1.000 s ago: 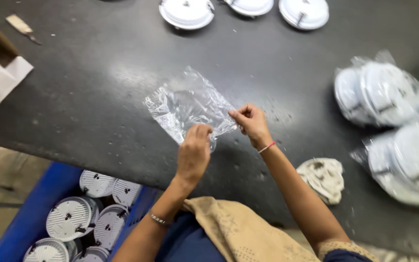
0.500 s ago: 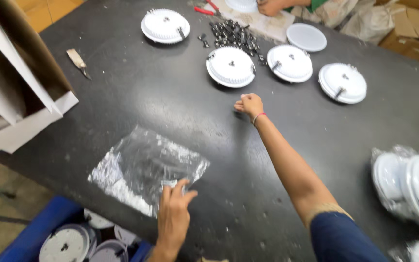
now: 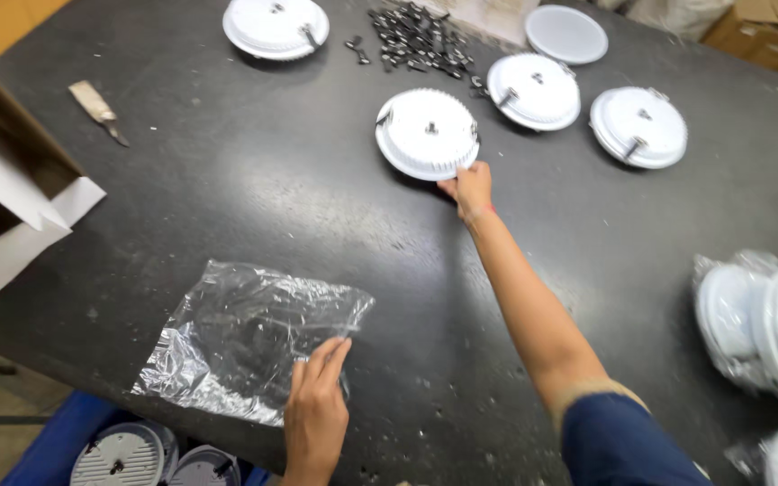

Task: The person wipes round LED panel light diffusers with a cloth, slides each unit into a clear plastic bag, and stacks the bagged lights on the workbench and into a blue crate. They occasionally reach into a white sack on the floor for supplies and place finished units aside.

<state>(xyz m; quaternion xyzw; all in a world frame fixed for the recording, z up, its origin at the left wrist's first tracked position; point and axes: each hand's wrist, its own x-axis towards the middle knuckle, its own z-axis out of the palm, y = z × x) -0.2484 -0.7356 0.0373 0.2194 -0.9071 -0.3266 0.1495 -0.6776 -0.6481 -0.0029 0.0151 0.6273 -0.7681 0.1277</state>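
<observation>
A round white light fitting [image 3: 428, 134] lies back-side up near the far middle of the dark counter [image 3: 227, 189], its short stud pointing up; being round, it has no long axis. The right hand [image 3: 467, 187] touches its near rim, fingers on the edge; whether it grips, I cannot tell. The left hand [image 3: 315, 409] lies flat and open on a clear plastic bag [image 3: 249, 337] near the counter's near edge, the bag's long side running left to right. Four such back-up fittings lie along the far edge, plus one flat white disc [image 3: 566, 34] and one pile of dark clips [image 3: 416, 40]. Bare counter lies between bag and fitting.
</observation>
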